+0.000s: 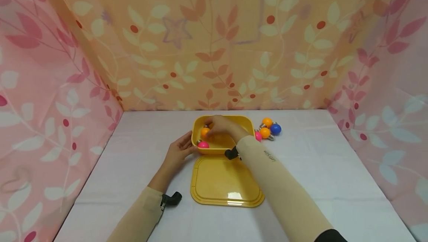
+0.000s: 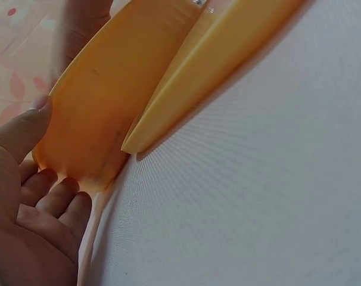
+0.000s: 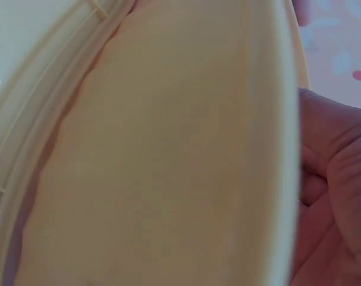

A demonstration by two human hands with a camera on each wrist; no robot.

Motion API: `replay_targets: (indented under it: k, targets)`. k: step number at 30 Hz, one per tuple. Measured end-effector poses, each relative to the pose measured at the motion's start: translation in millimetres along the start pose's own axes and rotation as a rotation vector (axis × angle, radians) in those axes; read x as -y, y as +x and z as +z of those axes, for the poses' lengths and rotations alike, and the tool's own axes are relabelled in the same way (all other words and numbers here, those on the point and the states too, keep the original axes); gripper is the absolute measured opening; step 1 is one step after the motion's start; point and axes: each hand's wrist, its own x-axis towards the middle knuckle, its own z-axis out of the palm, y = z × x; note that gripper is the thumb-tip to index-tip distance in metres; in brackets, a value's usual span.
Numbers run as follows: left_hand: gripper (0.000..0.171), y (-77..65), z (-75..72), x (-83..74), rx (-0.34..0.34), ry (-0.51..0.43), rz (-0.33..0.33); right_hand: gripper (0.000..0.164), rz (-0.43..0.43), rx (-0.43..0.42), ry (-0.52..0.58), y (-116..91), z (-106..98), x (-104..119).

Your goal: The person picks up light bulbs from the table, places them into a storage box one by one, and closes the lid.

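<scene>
evidently, the left hand (image 1: 177, 151) grips the yellow box (image 1: 215, 151) with bent fingers, presumably for steadiness. inside, the right hand (image 1: 223, 125) is at an orange bulb (image 1: 204, 133); whether its fingertips pinch cannot be told.

I'm looking into a makeshift tabletop booth: leaf-print cloth (image 1: 214, 61) walls in three sides of a white-covered table (image 1: 334, 182). I can't tell what room surrounds it.

The yellow box (image 1: 222, 152) and lid (image 1: 225, 180) look like smooth plastic, the lid glossy, the bulbs' screw bases (image 1: 271, 137) shiny metal, the sleeves (image 1: 274, 175) matt cloth.
</scene>
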Motion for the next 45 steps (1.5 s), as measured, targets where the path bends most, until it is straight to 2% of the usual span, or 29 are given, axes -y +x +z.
replay_targets:
  k: [7, 20, 26, 30, 39, 45]
  targets:
    - [0.073, -0.1, 0.4, -1.1, -0.003, -0.003, -0.005, 0.061, 0.004, -0.026, -0.037, -2, -1, 2]
    - [0.069, -1.5, -0.6, -1.5, -0.018, 0.046, -0.036, 0.057, -0.125, -0.143, -0.141, -27, -17, 14]
    - [0.069, -2.4, -0.8, -1.4, -0.025, 0.053, -0.036, 0.058, -0.157, -0.19, -0.159, -46, -25, 15]
    - [0.069, -1.0, -0.2, 1.8, -0.026, 0.057, -0.049, 0.058, -0.16, -0.221, -0.123, -59, -28, 12]
    - [0.07, -0.8, -1.0, 3.2, -0.025, 0.065, -0.034, 0.057, -0.166, -0.288, -0.096, -95, -29, 10]
    - [0.072, -1.9, -0.4, 1.4, -0.03, 0.058, -0.032, 0.056, -0.159, -0.352, -0.07, -122, -28, 0]
